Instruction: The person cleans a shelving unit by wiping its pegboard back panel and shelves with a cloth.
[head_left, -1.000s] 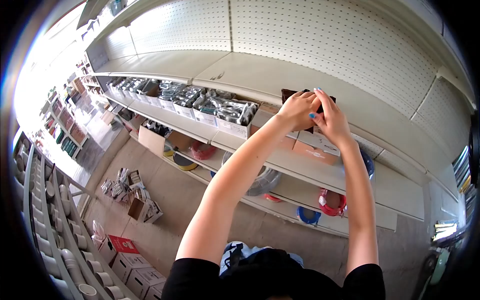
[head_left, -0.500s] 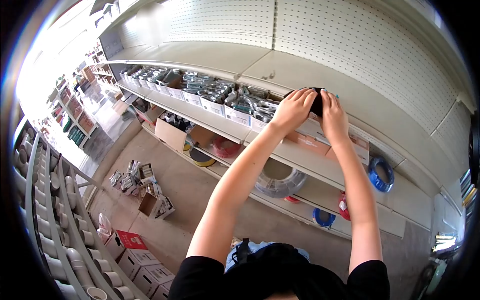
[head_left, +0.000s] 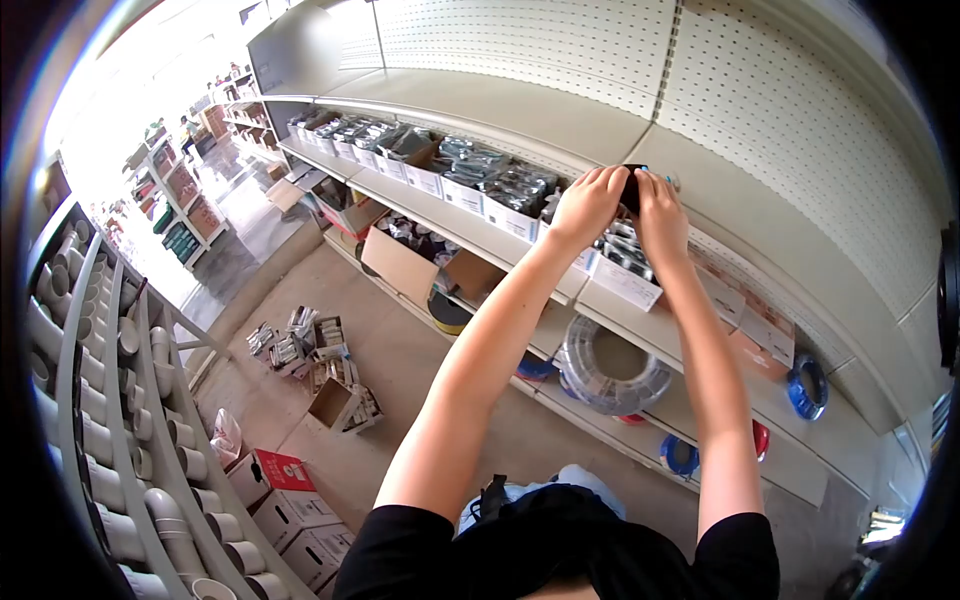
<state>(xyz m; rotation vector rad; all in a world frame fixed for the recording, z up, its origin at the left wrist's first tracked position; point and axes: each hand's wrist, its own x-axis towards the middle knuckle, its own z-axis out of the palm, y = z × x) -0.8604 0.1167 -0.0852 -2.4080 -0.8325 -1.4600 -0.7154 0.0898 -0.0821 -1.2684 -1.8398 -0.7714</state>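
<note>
Both my arms reach forward over the shelf in the head view. My left hand (head_left: 588, 207) has its fingers curled over a small black object (head_left: 631, 190). From the other side, my right hand (head_left: 658, 212) closes on the same black object, whose kind I cannot make out because the fingers cover most of it. Below and beside the hands stands a row of open white boxes (head_left: 463, 196) holding silvery packaged parts. One such box (head_left: 625, 285) shows just under my right hand.
Brown cartons (head_left: 768, 340) stand right of my right forearm. On lower shelves lie a clear coil of hose (head_left: 655, 388) and a blue coil (head_left: 806, 386). Opened boxes (head_left: 340, 404) sit on the floor. A rack of white pipe fittings (head_left: 180, 540) lines the left side.
My view has turned, so the shelves and floor boxes appear shifted right and slightly down. Both hands stay on the black object, and a box of parts now shows beneath my right hand.
</note>
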